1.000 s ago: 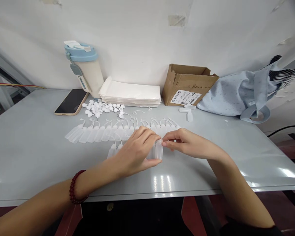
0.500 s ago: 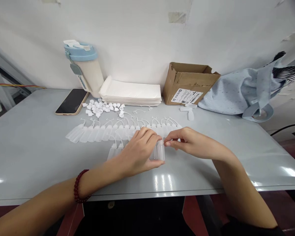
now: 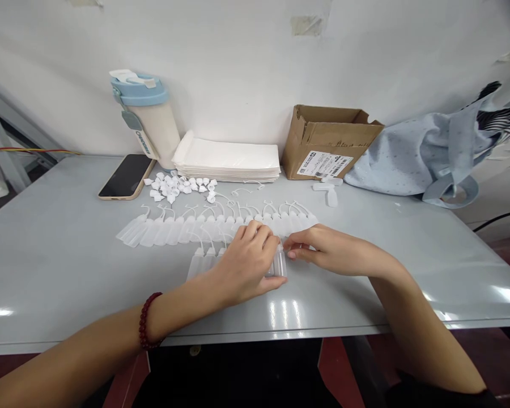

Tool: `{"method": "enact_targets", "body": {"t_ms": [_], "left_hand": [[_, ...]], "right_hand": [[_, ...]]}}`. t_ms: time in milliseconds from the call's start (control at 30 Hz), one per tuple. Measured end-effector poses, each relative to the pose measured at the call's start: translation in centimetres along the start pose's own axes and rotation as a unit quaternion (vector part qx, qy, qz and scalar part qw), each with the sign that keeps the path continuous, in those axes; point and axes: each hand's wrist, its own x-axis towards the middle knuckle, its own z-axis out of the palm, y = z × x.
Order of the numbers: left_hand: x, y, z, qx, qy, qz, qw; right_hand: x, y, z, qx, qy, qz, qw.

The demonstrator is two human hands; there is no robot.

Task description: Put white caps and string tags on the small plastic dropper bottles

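In the middle of the frame, the left hand (image 3: pixel 249 260) arches over the front row (image 3: pixel 198 263) of bottles, fingers curled over the far side and thumb stretched along the near side, grasping the row's right end. The end bottle (image 3: pixel 280 263) shows between fingers and thumb; the middle of the row is hidden. Just to the right, the right hand (image 3: pixel 327 246) is half curled, with a small gap between forefinger and thumb. Its fingertips are beside the end bottle's neck; whether they touch or pinch it, I cannot tell.

The back row (image 3: pixel 187 229) of bottles runs close beyond the hands, leaving little room there. Farther off, from left to right, come the phone (image 3: pixel 126 177), caps (image 3: pixel 165 184), cup (image 3: pixel 155 124), paper stack (image 3: pixel 227 158), box (image 3: pixel 335 141) and bag (image 3: pixel 408 153). The near edge of the desk (image 3: pixel 68 277) crosses the lower frame, under both forearms. Open surface spreads left of the rows and right of the right forearm.
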Motion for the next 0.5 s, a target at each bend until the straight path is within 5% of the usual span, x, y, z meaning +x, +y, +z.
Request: {"method": "enact_targets", "body": {"t_ms": [500], "left_hand": [[0.01,-0.08,-0.18,0.022,-0.015,-0.006,1.000]], "right_hand": [[-0.05,-0.04,0.10,0.004,-0.016,0.036,0.999]]}}
